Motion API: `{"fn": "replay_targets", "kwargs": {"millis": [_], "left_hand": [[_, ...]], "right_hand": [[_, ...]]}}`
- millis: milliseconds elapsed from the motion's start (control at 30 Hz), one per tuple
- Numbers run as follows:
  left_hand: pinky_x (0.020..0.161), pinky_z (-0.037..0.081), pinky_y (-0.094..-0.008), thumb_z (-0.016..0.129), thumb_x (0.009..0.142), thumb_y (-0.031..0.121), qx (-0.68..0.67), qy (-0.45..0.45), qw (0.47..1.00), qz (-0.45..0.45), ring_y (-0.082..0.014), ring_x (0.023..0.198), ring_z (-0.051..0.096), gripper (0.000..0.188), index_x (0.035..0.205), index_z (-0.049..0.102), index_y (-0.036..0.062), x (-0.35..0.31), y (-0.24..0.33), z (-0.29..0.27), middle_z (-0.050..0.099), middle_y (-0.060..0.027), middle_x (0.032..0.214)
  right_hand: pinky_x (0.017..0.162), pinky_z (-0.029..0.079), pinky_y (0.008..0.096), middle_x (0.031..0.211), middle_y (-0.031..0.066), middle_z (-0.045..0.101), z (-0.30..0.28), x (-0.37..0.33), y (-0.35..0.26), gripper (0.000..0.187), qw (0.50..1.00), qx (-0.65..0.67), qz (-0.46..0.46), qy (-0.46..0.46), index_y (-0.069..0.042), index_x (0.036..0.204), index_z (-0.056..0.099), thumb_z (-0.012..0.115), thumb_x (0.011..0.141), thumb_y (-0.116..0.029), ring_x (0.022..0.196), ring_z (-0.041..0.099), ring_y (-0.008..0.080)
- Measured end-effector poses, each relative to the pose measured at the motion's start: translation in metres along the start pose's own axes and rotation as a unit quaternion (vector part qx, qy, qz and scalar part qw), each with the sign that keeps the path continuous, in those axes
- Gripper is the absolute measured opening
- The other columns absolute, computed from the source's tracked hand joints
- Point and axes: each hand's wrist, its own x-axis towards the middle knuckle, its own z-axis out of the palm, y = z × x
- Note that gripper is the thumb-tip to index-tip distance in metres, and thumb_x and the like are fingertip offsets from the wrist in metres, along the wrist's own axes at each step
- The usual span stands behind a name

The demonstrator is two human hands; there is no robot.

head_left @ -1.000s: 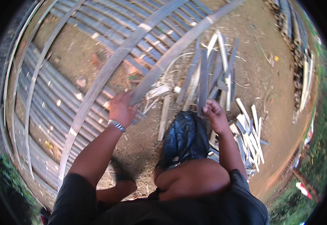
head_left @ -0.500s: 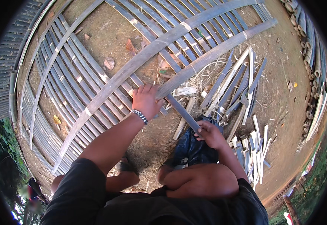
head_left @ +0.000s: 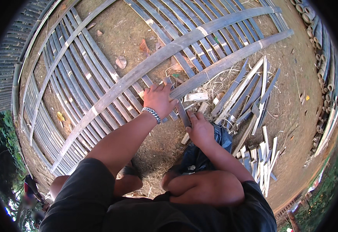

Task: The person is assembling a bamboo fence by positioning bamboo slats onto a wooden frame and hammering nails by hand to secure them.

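Note:
A short dark bamboo slat (head_left: 183, 114) runs crosswise under the end of a wide bamboo strip (head_left: 231, 63). Its far tip pokes out beyond that strip, near the fingers of my left hand. My right hand (head_left: 200, 130) grips the near end of the slat, thumb and fingers closed round it. With a chain bracelet on its wrist, my left hand (head_left: 159, 101) is curled over the wide strip's near end. Its fingertips point away, and its palm side is hidden. Another long wide strip (head_left: 149, 63) arches across the bamboo lattice (head_left: 87, 89) just beyond.
Loose split bamboo pieces (head_left: 250, 92) lie on the dirt at right, with a shorter pile (head_left: 264, 156) nearer. A black plastic bag (head_left: 219, 140) lies by my right forearm. Bamboo poles (head_left: 324, 65) are stacked at far right. Dry leaves (head_left: 121, 62) dot the ground.
My right hand has moved left and away from me, sliding the slat farther under the wide strip; its tip now shows on the far side. My left hand stays at the strip's end.

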Motion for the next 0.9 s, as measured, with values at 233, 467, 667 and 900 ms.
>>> {"fn": "replay_targets", "kwargs": {"millis": [233,467,667,900], "left_hand": [[0.106,0.041,-0.0468,0.075,0.085,0.044,0.011,-0.005,1.000,0.001,-0.0308,0.124,0.058,0.066,0.139,0.058,0.0101,-0.001,0.006,-0.002,0.071,-0.0126,0.121],[0.105,0.041,-0.0466,0.075,0.085,0.044,0.000,0.025,1.000,0.013,-0.0296,0.122,0.059,0.066,0.139,0.059,0.0099,-0.007,-0.003,0.001,0.071,-0.0102,0.120],[0.107,0.041,-0.0470,0.075,0.085,0.043,0.001,0.031,1.000,0.000,-0.0293,0.125,0.056,0.068,0.141,0.058,0.0088,-0.009,-0.009,-0.002,0.068,-0.0108,0.125],[0.109,0.041,-0.0469,0.078,0.081,0.043,0.015,0.038,0.999,0.001,-0.0309,0.127,0.055,0.072,0.141,0.059,0.0080,-0.006,-0.012,-0.005,0.062,-0.0120,0.134]], "right_hand": [[0.081,0.060,0.0455,0.112,0.0137,0.065,0.014,0.003,0.001,0.076,0.996,-0.082,-0.003,-0.032,-0.006,0.149,0.047,0.076,0.082,-0.027,0.098,0.070,0.0341],[0.079,0.060,0.0458,0.107,0.0146,0.066,0.026,0.025,0.006,0.062,0.993,-0.046,-0.069,0.086,-0.006,0.137,0.052,0.075,0.081,-0.020,0.098,0.069,0.0337],[0.075,0.061,0.0433,0.103,0.0118,0.067,0.026,0.047,0.006,0.047,0.979,-0.066,-0.109,0.156,-0.005,0.126,0.061,0.073,0.082,-0.018,0.100,0.069,0.0291],[0.081,0.059,0.0439,0.106,0.0143,0.066,0.027,0.059,0.002,0.050,0.970,-0.025,-0.134,0.201,-0.006,0.127,0.063,0.076,0.080,-0.018,0.098,0.068,0.0334]]}}
